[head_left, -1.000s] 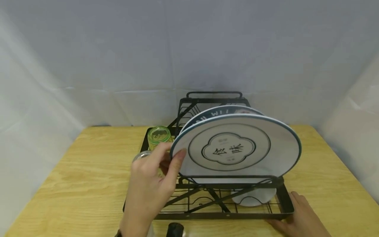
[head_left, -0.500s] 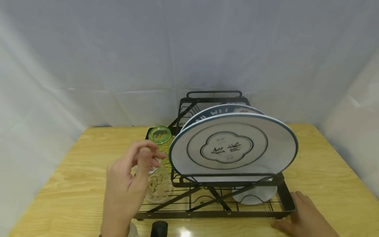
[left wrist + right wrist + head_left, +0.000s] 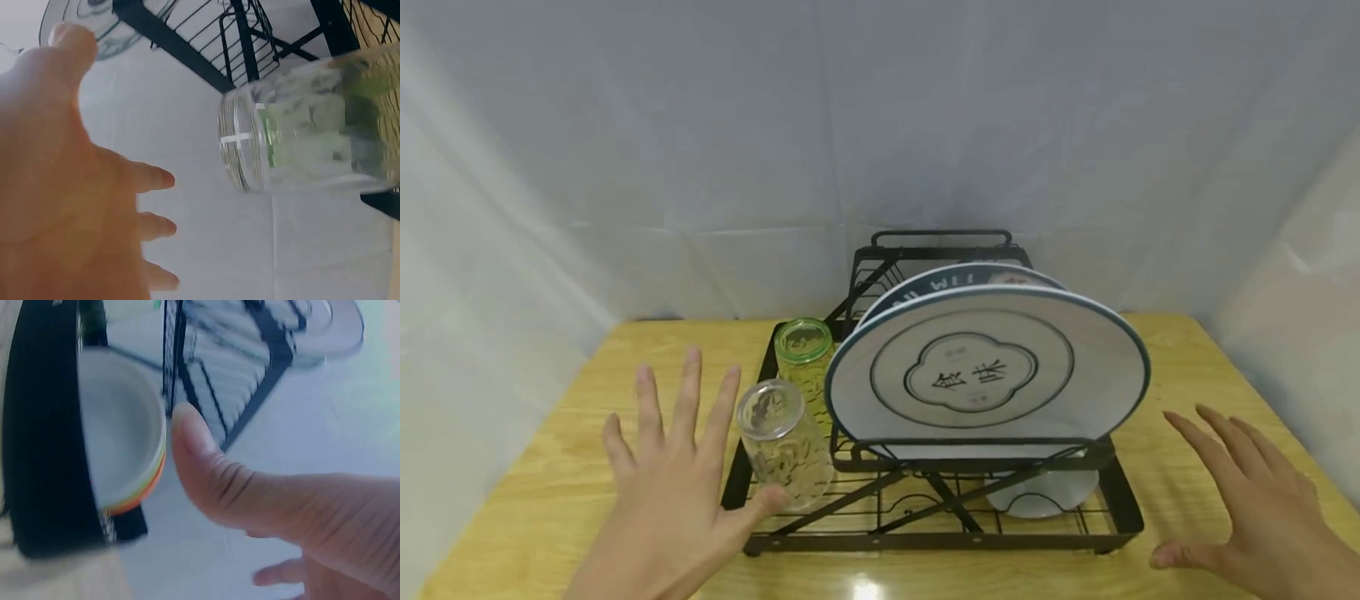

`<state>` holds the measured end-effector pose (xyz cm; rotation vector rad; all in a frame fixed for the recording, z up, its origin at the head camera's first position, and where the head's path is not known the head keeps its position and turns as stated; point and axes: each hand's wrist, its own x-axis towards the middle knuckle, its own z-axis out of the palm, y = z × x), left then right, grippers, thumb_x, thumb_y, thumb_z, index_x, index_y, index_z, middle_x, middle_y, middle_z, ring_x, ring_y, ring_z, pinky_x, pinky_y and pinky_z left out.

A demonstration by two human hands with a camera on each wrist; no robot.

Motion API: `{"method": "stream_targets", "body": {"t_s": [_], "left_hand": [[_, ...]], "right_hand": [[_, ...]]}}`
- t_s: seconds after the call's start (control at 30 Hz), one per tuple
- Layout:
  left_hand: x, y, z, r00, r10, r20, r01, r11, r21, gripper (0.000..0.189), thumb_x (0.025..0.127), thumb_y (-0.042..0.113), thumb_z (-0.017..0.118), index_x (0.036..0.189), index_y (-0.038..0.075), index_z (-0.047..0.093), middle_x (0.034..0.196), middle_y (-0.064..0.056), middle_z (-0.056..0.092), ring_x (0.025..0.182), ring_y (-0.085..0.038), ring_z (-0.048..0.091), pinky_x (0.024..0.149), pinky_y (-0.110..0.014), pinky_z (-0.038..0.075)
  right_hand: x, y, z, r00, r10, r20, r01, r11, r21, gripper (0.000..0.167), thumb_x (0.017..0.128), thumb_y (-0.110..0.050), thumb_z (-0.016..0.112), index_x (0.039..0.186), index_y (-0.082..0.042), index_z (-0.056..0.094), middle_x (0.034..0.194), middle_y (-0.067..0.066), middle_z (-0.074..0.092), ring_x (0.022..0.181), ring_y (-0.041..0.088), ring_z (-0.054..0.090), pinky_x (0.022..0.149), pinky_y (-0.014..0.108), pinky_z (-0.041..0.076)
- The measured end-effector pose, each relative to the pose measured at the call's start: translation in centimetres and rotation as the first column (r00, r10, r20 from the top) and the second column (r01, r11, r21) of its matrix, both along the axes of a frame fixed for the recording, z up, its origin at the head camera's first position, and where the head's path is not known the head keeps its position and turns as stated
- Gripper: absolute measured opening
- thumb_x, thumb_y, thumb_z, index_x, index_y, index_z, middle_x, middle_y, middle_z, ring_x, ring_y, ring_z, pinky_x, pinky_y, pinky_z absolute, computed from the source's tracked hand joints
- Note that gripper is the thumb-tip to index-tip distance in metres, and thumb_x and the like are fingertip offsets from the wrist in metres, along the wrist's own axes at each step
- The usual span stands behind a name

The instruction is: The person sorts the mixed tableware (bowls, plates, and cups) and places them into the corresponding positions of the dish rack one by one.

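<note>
My left hand (image 3: 673, 492) is spread flat with nothing in it, beside the left end of a black dish rack (image 3: 925, 543). Close to its thumb, an upside-down clear glass (image 3: 790, 458) stands in the rack, with a green-tinted glass (image 3: 805, 342) behind it. On the rack's upper tier a large white plate (image 3: 985, 375) with a blue rim and Chinese characters leans upright, partly hiding another dark-rimmed plate (image 3: 951, 282). Off the rack's right end, my right hand (image 3: 1262, 500) hovers with fingers apart, holding nothing. The right wrist view shows a white bowl (image 3: 122, 431) with an orange-yellow outer band.
Under the upper tier the bowl's white side (image 3: 1037, 497) shows through the wires. The rack rests on a light wood-grain table (image 3: 550, 467). Pale cloth (image 3: 880, 125) hangs behind it and at both sides.
My left hand has let go of the large plate, drawn back leftward and spread its fingers. My right hand has come off the rack's front right corner. The plate stays leaning in the rack.
</note>
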<state>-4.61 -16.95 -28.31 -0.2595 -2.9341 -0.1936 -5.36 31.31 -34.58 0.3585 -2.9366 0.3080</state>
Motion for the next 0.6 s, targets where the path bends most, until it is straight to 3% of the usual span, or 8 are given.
{"method": "stream_targets", "body": {"t_s": [0.03,0.13,0.23,0.37,0.6], "left_hand": [[0.1,0.3,-0.2,1.000,0.011,0.027,-0.010,1.000,-0.020,0.111,0.080,0.079,0.047,0.155,0.017,-0.006,0.157,-0.010,-0.025,0.136,-0.048,-0.025,0.095,-0.083,-0.003],[0.2,1.2,-0.6,0.996,0.031,0.084,-0.027,0.998,-0.055,0.114,0.079,0.081,0.045,0.154,0.017,-0.011,0.155,-0.012,-0.029,0.134,-0.051,-0.026,0.093,-0.083,-0.007],[0.5,1.9,-0.8,0.989,0.063,0.130,-0.056,0.997,-0.060,0.116,0.078,0.083,0.044,0.154,0.016,-0.013,0.154,-0.013,-0.031,0.132,-0.054,-0.025,0.090,-0.084,-0.008],[0.7,2.5,-1.1,0.979,0.102,0.176,-0.099,0.995,-0.029,0.117,0.077,0.084,0.045,0.154,0.017,-0.014,0.154,-0.014,-0.031,0.132,-0.056,-0.025,0.086,-0.086,-0.008],[1.0,2.5,-1.8,0.961,0.137,0.241,-0.141,0.990,0.000,0.118,0.076,0.083,0.046,0.153,0.018,-0.016,0.155,-0.017,-0.027,0.131,-0.061,-0.019,0.083,-0.086,-0.011]], "right_hand": [[0.1,-0.4,0.3,1.000,0.011,-0.005,-0.011,1.000,-0.002,0.143,0.043,-0.060,0.087,0.155,-0.013,0.010,0.154,0.030,0.010,0.131,0.062,0.013,0.083,0.080,0.022],[0.3,-1.6,1.1,0.996,-0.010,0.089,0.011,1.000,-0.010,0.154,0.042,-0.065,0.083,0.154,-0.021,-0.012,0.155,0.019,-0.025,0.134,0.057,-0.021,0.093,0.083,-0.002],[0.1,-2.5,1.6,0.984,-0.038,0.175,0.044,0.999,-0.025,0.156,0.043,-0.067,0.082,0.151,-0.022,-0.021,0.149,0.017,-0.037,0.128,0.057,-0.032,0.092,0.076,-0.023],[-0.2,-3.2,1.9,0.977,-0.052,0.207,0.057,0.998,-0.015,0.155,0.044,-0.069,0.080,0.151,-0.022,-0.023,0.149,0.023,-0.035,0.125,0.061,-0.030,0.090,0.076,-0.025],[-0.4,-3.8,2.0,0.986,-0.037,0.164,0.041,0.999,-0.018,0.153,0.045,-0.071,0.079,0.152,-0.023,-0.019,0.151,0.026,-0.028,0.128,0.059,-0.028,0.092,0.075,-0.024]]}}
